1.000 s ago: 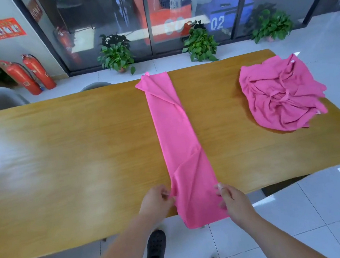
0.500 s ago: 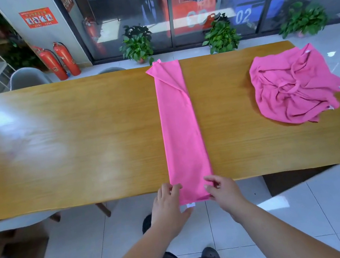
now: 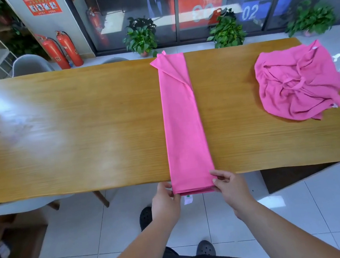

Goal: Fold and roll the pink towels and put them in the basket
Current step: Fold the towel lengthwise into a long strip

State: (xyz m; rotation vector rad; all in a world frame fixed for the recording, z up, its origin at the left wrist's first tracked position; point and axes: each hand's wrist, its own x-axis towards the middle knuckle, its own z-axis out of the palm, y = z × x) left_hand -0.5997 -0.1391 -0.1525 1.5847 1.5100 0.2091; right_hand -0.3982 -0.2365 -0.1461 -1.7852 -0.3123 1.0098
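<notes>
A long wooden table (image 3: 78, 130) runs from left to right across the scene, seen from above by the person standing at its near edge. Beyond its far edge is a pale tiled floor (image 3: 336, 204) and a wall of dark-framed glass doors (image 3: 170, 9).

A pink towel, folded into a long narrow strip (image 3: 181, 116), lies flat across the middle of the table, from the far edge to the near edge. Its far end opens into a loose diagonal flap, and its near end hangs just over the table's near edge. A heap of crumpled pink towels (image 3: 297, 86) sits well apart from it, at the far right of the table.

Three potted green plants (image 3: 142, 38) stand on the floor along the glass. A pale grey chair (image 3: 31, 65) stands behind the table at far left, with two red fire extinguishers (image 3: 61, 49) just beside it against the wall.

Both bare forearms reach in from the bottom. The left hand (image 3: 166, 203) pinches the near left corner of the folded strip. The right hand (image 3: 231, 188) pinches the near right corner, its fingers curled over the top of the cloth. A small white label (image 3: 188, 199) hangs below the strip's near end, between the two hands. Two dark shoes (image 3: 146, 216) show on the floor below.
</notes>
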